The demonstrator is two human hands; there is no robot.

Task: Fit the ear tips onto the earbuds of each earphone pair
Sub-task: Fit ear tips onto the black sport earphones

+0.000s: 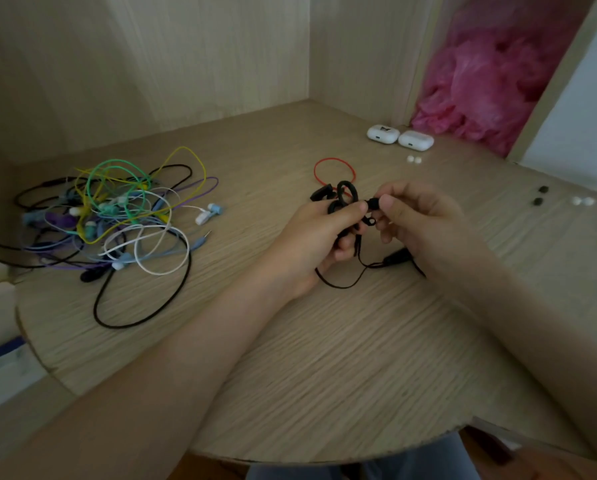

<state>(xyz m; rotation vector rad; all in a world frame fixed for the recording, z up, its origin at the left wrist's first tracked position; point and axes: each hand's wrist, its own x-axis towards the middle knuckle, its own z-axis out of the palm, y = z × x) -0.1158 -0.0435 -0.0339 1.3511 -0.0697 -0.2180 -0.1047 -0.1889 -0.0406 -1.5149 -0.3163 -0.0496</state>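
Note:
My left hand (319, 233) grips a black sport earphone (345, 197) with ear hooks, its cable (342, 282) trailing onto the table. My right hand (415, 220) pinches a small black piece at the earbud's end (373, 203), thumb and forefinger tight on it; whether it is an ear tip I cannot tell. Two loose black ear tips (539, 195) lie at the right. Two white ear tips (583, 201) sit beside them. Another white pair (414, 160) lies near the cases.
A tangled heap of coloured wired earphones (117, 220) fills the left of the wooden table (325, 358). A red cord loop (335, 171) lies behind my hands. Two white earbud cases (399, 136) stand at the back, by a pink plastic bag (491, 81).

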